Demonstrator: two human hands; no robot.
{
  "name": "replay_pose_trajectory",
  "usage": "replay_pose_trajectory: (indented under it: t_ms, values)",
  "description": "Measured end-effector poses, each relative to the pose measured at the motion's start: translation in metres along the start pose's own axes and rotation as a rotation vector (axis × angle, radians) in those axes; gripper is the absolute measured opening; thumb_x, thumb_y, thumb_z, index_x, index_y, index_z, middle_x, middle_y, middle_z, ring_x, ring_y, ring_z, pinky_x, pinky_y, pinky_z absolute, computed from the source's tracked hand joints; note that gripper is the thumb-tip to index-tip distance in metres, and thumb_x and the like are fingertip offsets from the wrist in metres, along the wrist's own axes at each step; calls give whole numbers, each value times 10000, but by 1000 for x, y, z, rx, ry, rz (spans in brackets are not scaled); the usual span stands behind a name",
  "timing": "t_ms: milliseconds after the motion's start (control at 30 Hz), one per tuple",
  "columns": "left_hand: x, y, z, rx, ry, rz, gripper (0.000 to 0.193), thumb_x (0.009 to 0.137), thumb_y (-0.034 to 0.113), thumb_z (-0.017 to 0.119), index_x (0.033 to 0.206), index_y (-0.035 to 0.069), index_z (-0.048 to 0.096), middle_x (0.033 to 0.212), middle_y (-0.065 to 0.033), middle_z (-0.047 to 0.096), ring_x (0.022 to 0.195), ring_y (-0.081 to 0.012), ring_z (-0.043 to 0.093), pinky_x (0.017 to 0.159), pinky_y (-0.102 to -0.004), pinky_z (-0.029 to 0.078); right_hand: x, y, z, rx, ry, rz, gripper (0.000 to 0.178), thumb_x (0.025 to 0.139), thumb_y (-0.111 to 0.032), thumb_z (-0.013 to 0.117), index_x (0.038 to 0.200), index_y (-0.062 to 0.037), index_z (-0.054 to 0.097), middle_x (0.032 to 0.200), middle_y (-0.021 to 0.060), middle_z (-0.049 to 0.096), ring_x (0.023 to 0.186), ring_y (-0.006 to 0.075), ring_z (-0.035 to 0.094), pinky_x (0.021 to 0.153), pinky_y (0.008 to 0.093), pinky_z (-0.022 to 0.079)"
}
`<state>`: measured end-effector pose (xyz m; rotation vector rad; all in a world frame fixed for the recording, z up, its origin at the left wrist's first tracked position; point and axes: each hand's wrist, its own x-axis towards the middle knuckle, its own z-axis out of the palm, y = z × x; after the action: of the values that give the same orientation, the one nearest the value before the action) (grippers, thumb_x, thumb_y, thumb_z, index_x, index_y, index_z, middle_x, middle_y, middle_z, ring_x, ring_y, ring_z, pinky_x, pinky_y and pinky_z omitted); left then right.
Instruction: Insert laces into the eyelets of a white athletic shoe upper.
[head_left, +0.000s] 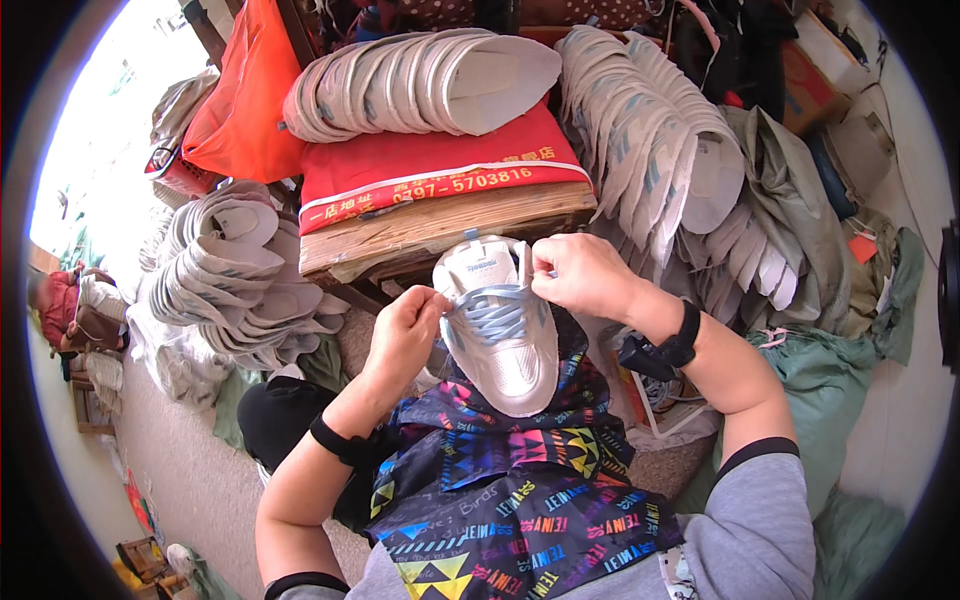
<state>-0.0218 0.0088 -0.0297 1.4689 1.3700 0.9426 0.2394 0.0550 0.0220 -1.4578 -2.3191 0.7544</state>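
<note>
A white shoe upper (pixel 512 372) rests toe toward me over my patterned apron (pixel 520 500), its tongue against the front of a wooden bench. Light blue shoelace (pixel 495 318) crosses its throat in several rows. At the upper's left edge, my left hand (pixel 408 325) pinches the lace beside the eyelets. My right hand (pixel 588 275) is closed at the upper right eyelets, thumb and forefinger together on the lace; the lace between those fingertips is mostly hidden.
On the wooden bench (pixel 450 228), a red cloth (pixel 420 160) lies under a row of nested white uppers (pixel 400 85). More stacked uppers (pixel 650 140) hang at the right, and another pile (pixel 225 270) stands at the left. Green sacks (pixel 815 400) sit by my right arm.
</note>
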Motion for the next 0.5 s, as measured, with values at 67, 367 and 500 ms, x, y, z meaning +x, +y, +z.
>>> replay_pose_trajectory:
  t_ms: [67, 367, 500]
  values:
    - [-2, 8, -2, 54, -87, -168, 217, 970, 174, 553, 903, 2, 666, 696, -42, 600, 631, -72, 505, 573, -262, 424, 0, -2, 4, -105, 88, -95, 117, 781, -161, 608, 797, -46, 611, 750, 138, 641, 728, 328, 641, 645, 416, 502]
    - [2, 15, 1, 297, -4, -2, 182, 862, 187, 604, 825, 15, 652, 694, -143, 612, 574, -228, 587, 566, -369, 453, 3, -3, -6, -445, 41, -530, 95, 782, -118, 637, 853, -71, 595, 788, 87, 596, 813, 281, 605, 754, 420, 477]
    - [7, 26, 3, 691, 3, 355, 144, 846, 138, 621, 757, 31, 587, 758, -92, 602, 769, -343, 620, 638, -388, 485, 12, -1, -16, -484, -5, -610, 131, 761, -102, 641, 880, -63, 600, 860, 86, 589, 829, 260, 592, 743, 399, 475]
